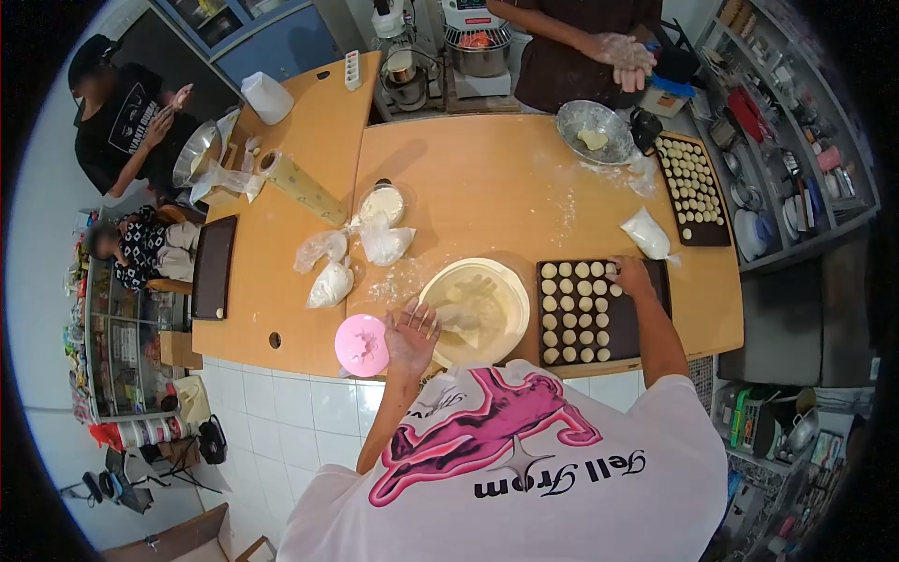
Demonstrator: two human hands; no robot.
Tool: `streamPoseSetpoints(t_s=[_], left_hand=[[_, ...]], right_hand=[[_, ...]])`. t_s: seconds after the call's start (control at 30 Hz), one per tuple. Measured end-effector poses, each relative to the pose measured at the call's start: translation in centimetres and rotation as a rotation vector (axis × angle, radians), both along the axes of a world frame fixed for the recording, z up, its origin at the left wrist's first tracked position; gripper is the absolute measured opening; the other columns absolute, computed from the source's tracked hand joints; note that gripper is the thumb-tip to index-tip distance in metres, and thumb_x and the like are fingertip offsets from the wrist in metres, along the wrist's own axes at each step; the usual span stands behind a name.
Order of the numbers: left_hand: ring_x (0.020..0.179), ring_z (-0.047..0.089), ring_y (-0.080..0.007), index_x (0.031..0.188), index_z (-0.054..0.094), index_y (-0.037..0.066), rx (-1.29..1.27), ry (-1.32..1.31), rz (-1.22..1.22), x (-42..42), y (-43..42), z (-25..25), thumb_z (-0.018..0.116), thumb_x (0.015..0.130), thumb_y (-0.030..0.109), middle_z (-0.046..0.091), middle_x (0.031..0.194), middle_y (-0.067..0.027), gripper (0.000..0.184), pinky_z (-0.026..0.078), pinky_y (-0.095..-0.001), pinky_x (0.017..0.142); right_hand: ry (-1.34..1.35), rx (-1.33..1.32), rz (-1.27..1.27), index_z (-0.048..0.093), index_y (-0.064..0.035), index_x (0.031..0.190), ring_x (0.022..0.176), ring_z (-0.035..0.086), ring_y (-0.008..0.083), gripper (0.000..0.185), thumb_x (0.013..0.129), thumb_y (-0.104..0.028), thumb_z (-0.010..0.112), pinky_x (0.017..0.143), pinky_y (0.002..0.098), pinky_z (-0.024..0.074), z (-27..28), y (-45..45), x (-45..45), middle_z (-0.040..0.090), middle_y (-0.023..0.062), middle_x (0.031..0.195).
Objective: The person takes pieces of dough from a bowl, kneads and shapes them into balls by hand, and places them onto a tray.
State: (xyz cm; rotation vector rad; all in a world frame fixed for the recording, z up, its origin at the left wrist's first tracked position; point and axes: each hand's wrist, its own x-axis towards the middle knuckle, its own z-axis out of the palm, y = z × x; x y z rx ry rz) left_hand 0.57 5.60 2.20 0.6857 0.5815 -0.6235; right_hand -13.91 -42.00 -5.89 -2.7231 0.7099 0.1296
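My left hand (412, 337) is palm up at the left rim of a cream bowl (521, 323), its fingers spread and floury, holding nothing. Dough and flour (473, 314) lie inside the bowl. Over the top of a dark tray (641, 328), my right hand (632, 277) reaches to the end of the upper row of round dough balls (585, 304). Its fingertips are at a dough ball (612, 269); whether they grip it is hard to see. Several rows of balls fill the tray's left part. A pink lidded container (361, 345) stands left of my left hand.
Flour bags (331, 284) and a plastic wrap roll (304, 190) lie to the left. A co-worker's hands (627, 61) are above a metal bowl (596, 131) at the far side. Another full tray (693, 192) lies far right; a person (126, 117) stands far left.
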Motion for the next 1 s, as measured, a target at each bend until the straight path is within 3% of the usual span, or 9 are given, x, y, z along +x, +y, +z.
streamPoseSetpoints(t_s=[0.1,0.23,0.4,0.5,0.6,0.7,1.0], left_hand=[[0.113,0.042,-0.0218,0.131,0.048,0.008,0.005,-0.005,-0.001,-0.1,0.2,0.0,0.027,0.097,0.052,0.048,0.116,-0.0056,0.059,0.034,-0.0440,0.102],[0.104,0.050,-0.0236,0.118,0.055,0.009,0.009,-0.009,-0.003,0.0,0.4,-0.5,0.030,0.096,0.056,0.055,0.110,-0.0072,0.058,0.039,-0.0441,0.097],[0.104,0.050,-0.0233,0.118,0.055,0.009,0.031,-0.003,0.002,0.0,0.2,-0.5,0.029,0.096,0.056,0.055,0.109,-0.0072,0.057,0.038,-0.0446,0.097],[0.106,0.049,-0.0235,0.119,0.055,0.009,0.043,0.016,0.028,-0.2,0.2,0.1,0.030,0.096,0.055,0.055,0.111,-0.0074,0.057,0.037,-0.0448,0.098],[0.107,0.049,-0.0238,0.120,0.054,0.009,0.037,0.017,0.039,-0.2,0.7,-0.4,0.030,0.095,0.055,0.053,0.115,-0.0078,0.057,0.036,-0.0446,0.099],[0.108,0.049,-0.0236,0.122,0.054,0.009,0.049,0.039,0.051,-0.4,0.7,-0.5,0.030,0.095,0.055,0.052,0.117,-0.0081,0.058,0.036,-0.0444,0.099],[0.106,0.049,-0.0228,0.121,0.054,0.009,0.012,0.026,0.000,-0.6,0.1,-0.7,0.029,0.096,0.055,0.053,0.113,-0.0073,0.058,0.036,-0.0446,0.098]], right_hand=[[0.048,0.149,-0.135,0.065,-0.0112,0.113,0.100,0.062,0.0328,0.041,0.073,-0.017,0.075,0.091,0.0416,0.0477,1.1,0.3,0.2,0.066,0.0169,0.104],[-0.035,0.140,-0.079,0.064,-0.0104,0.114,0.098,0.062,0.0320,0.042,0.074,-0.017,0.074,0.089,0.0413,0.0483,-1.1,-1.0,-0.8,0.066,0.0160,0.104],[0.055,0.106,-0.097,0.062,-0.0103,0.117,0.101,0.060,0.0336,0.045,0.074,-0.019,0.073,0.090,0.0429,0.0471,-0.3,-0.4,-0.7,0.067,0.0154,0.104],[-0.050,0.133,-0.143,0.062,-0.0093,0.116,0.102,0.058,0.0343,0.046,0.073,-0.021,0.074,0.091,0.0438,0.0462,-0.4,-0.4,-1.3,0.067,0.0157,0.101],[0.084,0.137,-0.239,0.063,-0.0077,0.111,0.104,0.058,0.0340,0.044,0.071,-0.023,0.074,0.091,0.0430,0.0468,1.5,1.0,-2.0,0.067,0.0164,0.098],[0.075,0.145,-0.159,0.065,-0.0030,0.103,0.095,0.063,0.0353,0.035,0.070,-0.015,0.071,0.083,0.0420,0.0498,2.7,3.1,-3.0,0.067,0.0204,0.096],[-0.197,0.104,-0.196,0.065,-0.0004,0.099,0.094,0.061,0.0380,0.030,0.070,-0.009,0.072,0.083,0.0441,0.0491,0.0,3.7,-3.6,0.064,0.0203,0.097]])
